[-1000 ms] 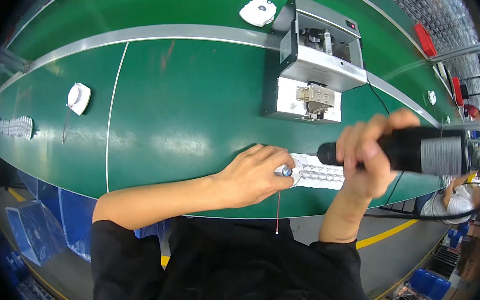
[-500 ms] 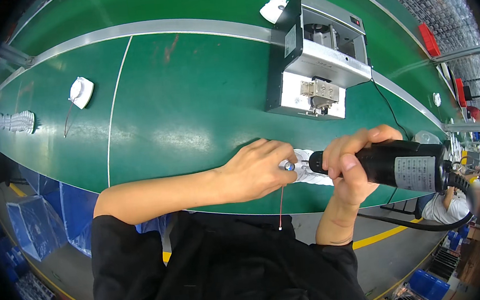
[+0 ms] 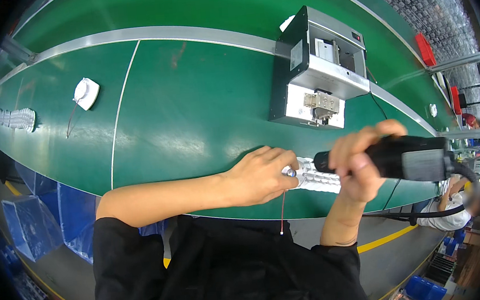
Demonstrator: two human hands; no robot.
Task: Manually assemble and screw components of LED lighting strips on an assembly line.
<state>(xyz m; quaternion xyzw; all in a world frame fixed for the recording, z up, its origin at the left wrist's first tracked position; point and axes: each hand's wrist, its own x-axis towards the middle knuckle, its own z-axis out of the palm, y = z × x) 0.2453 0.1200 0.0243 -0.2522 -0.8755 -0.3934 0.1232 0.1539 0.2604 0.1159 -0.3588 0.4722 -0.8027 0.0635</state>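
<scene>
My right hand (image 3: 361, 159) is wrapped round a black electric screwdriver (image 3: 406, 159), held roughly level and slightly blurred. Its tip end points left, just above a white ribbed part (image 3: 321, 181) near the bench's front edge. My left hand (image 3: 262, 175) is closed on the left end of that white part, with the fingers curled over it. Between thumb and forefinger shows a small round shiny piece (image 3: 290, 173). From under this hand a thin red wire (image 3: 282, 212) with a small white connector hangs over the edge.
A grey and black bench machine (image 3: 321, 68) stands beyond my right hand. At the left of the green bench (image 3: 191, 108) lie a white wired part (image 3: 86, 94) and a row of white ribbed pieces (image 3: 16, 120). Blue bins (image 3: 32, 222) stand below. Another person (image 3: 448, 209) is at far right.
The screwdriver has drawn slightly right, away from my left hand, and more of the white ribbed part shows. My left hand keeps its hold. The whole view has shifted a little.
</scene>
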